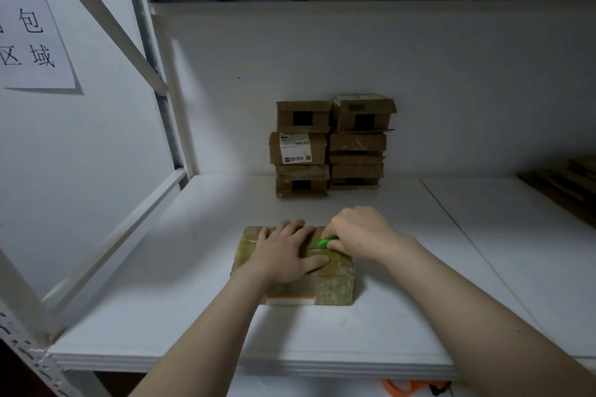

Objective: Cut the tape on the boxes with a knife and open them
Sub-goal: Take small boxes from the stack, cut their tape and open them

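Note:
A flat cardboard box (332, 284) wrapped in shiny tape lies on the white shelf (200, 316) in front of me. My left hand (285, 253) rests flat on its top, fingers spread and straight, pressing it down. My right hand (358, 235) grips a small green knife (327, 242) whose tip touches the tape along the box's top, right beside my left fingers. The blade itself is hidden.
Two stacks of small taped cardboard boxes (332, 145) stand against the back wall. Flattened brown cardboard (564, 184) lies at the far right. A paper sign (32, 32) hangs on the left wall. Shelf frame bars (113, 251) slant along the left side.

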